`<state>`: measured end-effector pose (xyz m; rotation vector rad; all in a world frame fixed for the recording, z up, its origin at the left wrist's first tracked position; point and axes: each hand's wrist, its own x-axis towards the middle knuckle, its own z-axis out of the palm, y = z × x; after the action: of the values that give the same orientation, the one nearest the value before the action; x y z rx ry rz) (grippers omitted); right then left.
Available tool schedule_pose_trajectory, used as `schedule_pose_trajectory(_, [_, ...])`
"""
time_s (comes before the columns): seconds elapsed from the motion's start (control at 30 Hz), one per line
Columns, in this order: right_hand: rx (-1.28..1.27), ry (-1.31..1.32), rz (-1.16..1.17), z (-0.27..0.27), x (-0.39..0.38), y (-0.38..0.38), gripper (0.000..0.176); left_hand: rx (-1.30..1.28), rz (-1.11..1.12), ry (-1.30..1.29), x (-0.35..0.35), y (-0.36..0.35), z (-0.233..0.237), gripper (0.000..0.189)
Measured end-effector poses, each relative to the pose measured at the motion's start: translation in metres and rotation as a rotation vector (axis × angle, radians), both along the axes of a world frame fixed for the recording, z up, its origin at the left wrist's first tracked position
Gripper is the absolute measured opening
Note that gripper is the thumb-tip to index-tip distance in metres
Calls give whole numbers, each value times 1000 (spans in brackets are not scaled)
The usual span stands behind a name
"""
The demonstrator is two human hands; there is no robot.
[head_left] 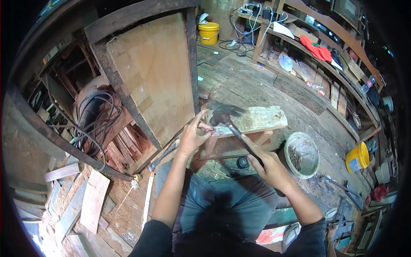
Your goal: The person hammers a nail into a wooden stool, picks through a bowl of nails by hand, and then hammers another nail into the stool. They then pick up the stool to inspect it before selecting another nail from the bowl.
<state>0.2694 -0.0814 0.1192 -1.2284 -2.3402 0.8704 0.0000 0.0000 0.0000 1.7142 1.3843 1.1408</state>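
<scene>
My right hand [269, 168] is wrapped round the handle of a claw hammer [238, 133]. Its dark head hangs over the left end of a small, worn wooden bench [265, 119], just beside my left fingers. My left hand [195, 138] is at that same end of the bench, thumb and fingertips pinched together and another finger raised. Whatever is in the pinch is too small to make out. Below the bench, a dark round lid or jar [242, 163] sits between my knees and the bench.
A whitish bucket [302, 155] with small dark bits inside stands right of the bench. Left, a framed wooden panel [156, 73] rises near my arm, with cables [96, 111] behind it. Loose boards [95, 201] lie lower left. Two yellow buckets [208, 33] and shelves [317, 73] are farther off.
</scene>
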Motion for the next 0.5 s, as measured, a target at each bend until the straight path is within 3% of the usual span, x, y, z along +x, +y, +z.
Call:
schedule_pose_trajectory(0.07, [-9, 59, -80, 1, 6, -5, 57, 125, 17, -121, 12, -2, -11, 73])
schedule_pose_trajectory(0.2, [108, 121, -10, -19, -2, 1, 61, 126, 90, -362, 13, -4, -31, 69])
schedule_pose_trajectory(0.37, [50, -20, -81, 9, -5, 5, 60, 110, 118, -382, 17, -1, -30, 69])
schedule_pose_trajectory(0.4, [232, 85, -37, 8, -4, 9, 60, 105, 117, -389, 16, -2, -30, 69])
schedule_pose_trajectory(0.5, [277, 148, -98, 26, -9, 6, 56, 90, 88, -385, 14, -4, -30, 80])
